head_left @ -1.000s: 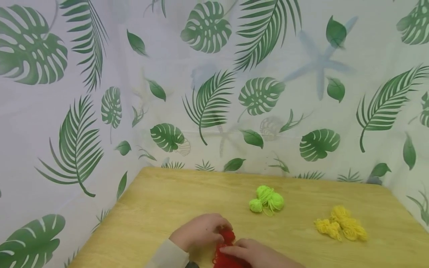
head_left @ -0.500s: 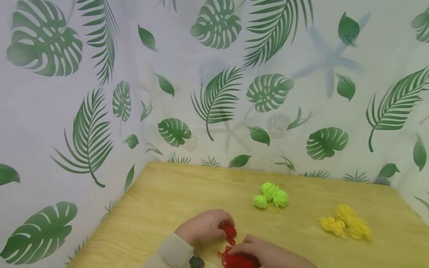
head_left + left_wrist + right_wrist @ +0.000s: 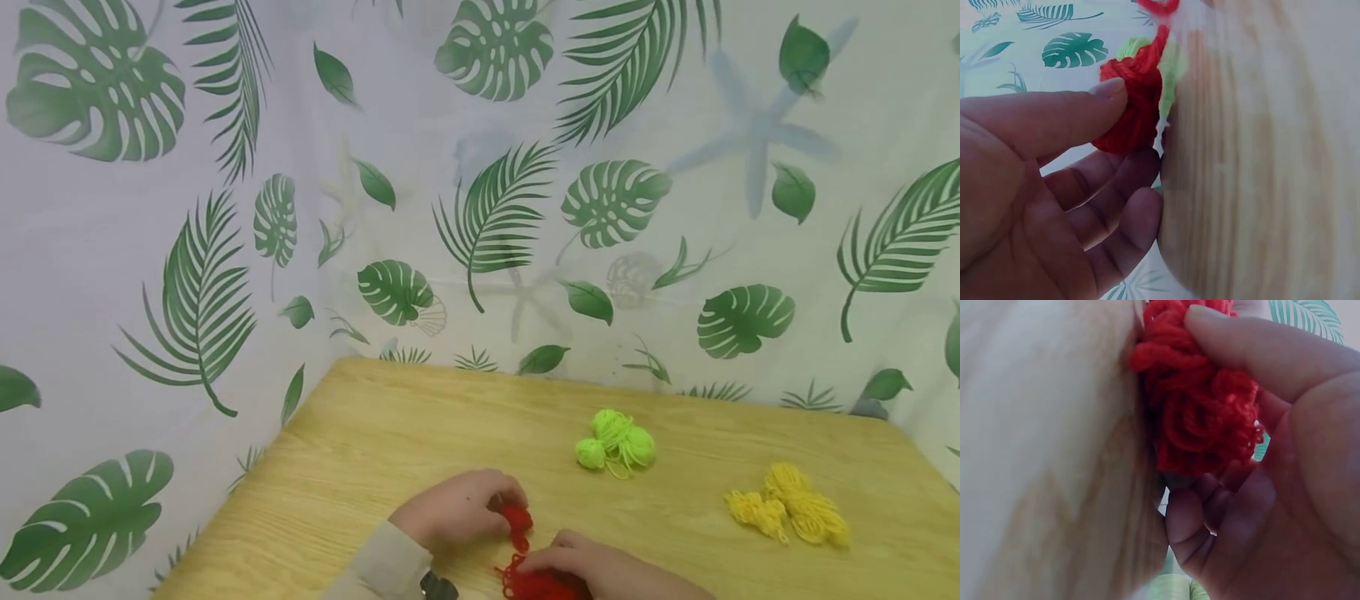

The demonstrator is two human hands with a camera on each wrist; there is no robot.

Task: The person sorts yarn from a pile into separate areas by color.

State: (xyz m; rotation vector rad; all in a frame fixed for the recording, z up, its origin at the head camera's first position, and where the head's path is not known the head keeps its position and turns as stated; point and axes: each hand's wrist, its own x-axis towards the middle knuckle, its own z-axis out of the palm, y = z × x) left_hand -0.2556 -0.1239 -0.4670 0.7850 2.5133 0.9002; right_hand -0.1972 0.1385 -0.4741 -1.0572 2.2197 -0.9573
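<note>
My left hand (image 3: 467, 507) pinches a small ball of red yarn (image 3: 1137, 103) between thumb and fingers, just above the wooden table. A red strand runs from that ball toward a larger, looped bundle of red yarn (image 3: 1200, 406). My right hand (image 3: 592, 567) grips this bundle low at the front of the head view, thumb on top and fingers curled behind it. The bundle's lower part is cut off by the head view's bottom edge. Both hands are close together, the left one slightly farther from me.
Bright green yarn balls (image 3: 617, 442) lie farther back on the table (image 3: 420, 417). Yellow yarn bundles (image 3: 791, 504) lie to the right. A leaf-patterned sheet (image 3: 480, 325) rises behind and to the left of the table.
My left hand and its small red ball have drawn apart from the larger bundle under my right hand, and a strand now shows between them. The head view has shifted slightly.
</note>
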